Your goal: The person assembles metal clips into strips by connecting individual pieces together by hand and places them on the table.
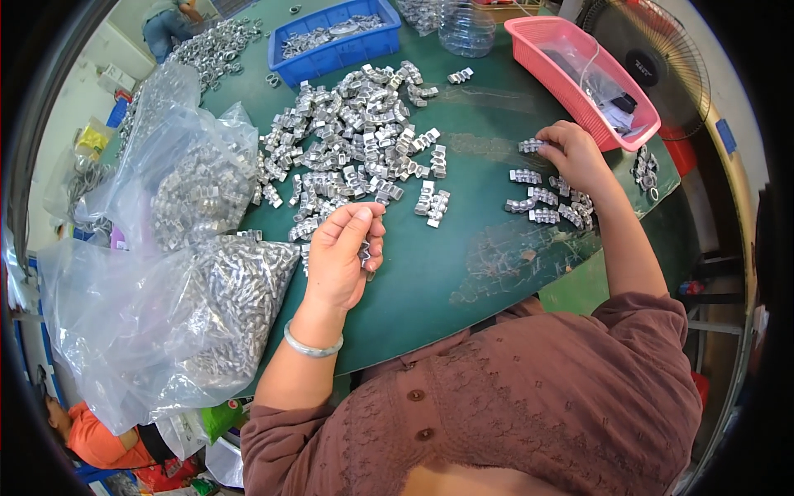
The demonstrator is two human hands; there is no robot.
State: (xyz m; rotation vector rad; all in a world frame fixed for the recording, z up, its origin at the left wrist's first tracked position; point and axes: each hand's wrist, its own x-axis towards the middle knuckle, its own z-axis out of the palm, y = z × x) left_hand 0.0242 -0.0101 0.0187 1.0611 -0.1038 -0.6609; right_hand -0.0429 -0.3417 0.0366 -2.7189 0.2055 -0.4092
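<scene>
Scuffed green counter (413, 281) fills most of my view, w/ a fan (653, 66) past its R edge & a co-worker (103, 438) in an orange top off beyond the L edge. On my feed, a big pile (356, 124) of silvery metal parts sits mid-counter, toward the L. Blue bin (339, 59) w/ more metal bits is at the far edge; pink basket (554, 78) stands along the R edge. Clear bags (240, 306) of parts line the L edge.

My L hand (347, 244) is btwn the pile & the near edge: fingers curled in, thumb pressed to the index, a held part (364, 252) showing in the curl. My R hand (569, 149) is nr the R edge, thumb & index at one end of a loose part (528, 145); can't tell if they're pinching or just touching. That one lies just beyond a small group (542, 198) of like parts, seen from the near edge.
</scene>
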